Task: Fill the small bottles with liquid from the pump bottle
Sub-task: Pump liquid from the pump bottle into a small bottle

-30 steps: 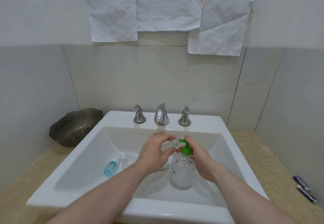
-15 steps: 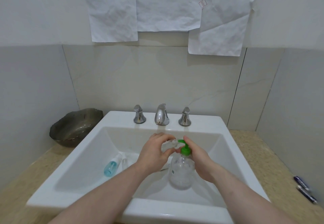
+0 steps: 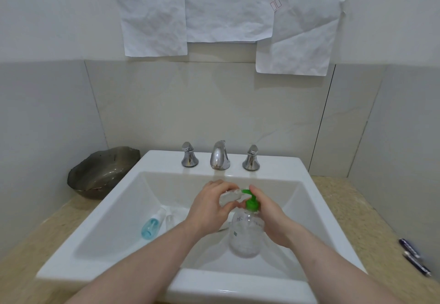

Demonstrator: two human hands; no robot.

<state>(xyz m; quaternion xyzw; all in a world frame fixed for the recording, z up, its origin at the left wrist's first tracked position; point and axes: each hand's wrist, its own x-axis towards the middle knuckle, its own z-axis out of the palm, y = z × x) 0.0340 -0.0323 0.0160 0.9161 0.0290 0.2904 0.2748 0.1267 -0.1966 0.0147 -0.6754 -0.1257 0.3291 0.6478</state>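
Hands crowded over the sink basin

Left hand (image 3: 209, 205) gripped a small clear bottle (image 3: 229, 197), tilted with its mouth at the green nozzle of the pump bottle (image 3: 245, 232). Right hand (image 3: 271, 218) wrapped the pump bottle's neck, with a finger laid over the green pump head (image 3: 251, 200). The pump bottle stood inside the white sink (image 3: 100, 230), its right side hidden by that hand. A blue small bottle (image 3: 151, 226) lay on the basin's left slope, just beside another clear one (image 3: 169, 219). Behind stood the chrome faucet (image 3: 219, 155) between two handles. A dark bowl (image 3: 100, 173) sat on the desk (image 3: 342, 208) at left; two pens (image 3: 413, 256) lay at right. Crumpled paper sheets (image 3: 226, 6) hung on the wall.
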